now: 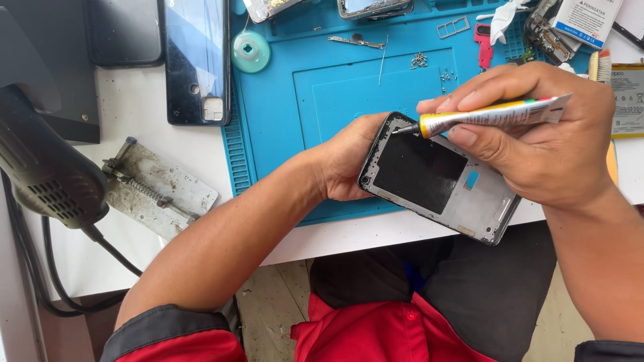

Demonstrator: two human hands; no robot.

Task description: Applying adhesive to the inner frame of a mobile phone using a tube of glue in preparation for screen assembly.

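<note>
My left hand [349, 161] grips a grey phone frame [439, 181] by its top left corner, holding it tilted over the front edge of the blue work mat [282, 100]. A black pad fills the frame's upper half. My right hand [537, 141] squeezes a small yellow-and-silver glue tube [493, 115], its fine metal nozzle touching the frame's top edge next to my left thumb.
A black phone back cover [196, 60] and a dark slab [124, 30] lie at the back left. A metal clamp plate [157, 191] and a dark heat gun [43, 167] with its cable sit left. Loose screws [419, 60], tweezers [357, 41] and phone parts rest at the mat's back.
</note>
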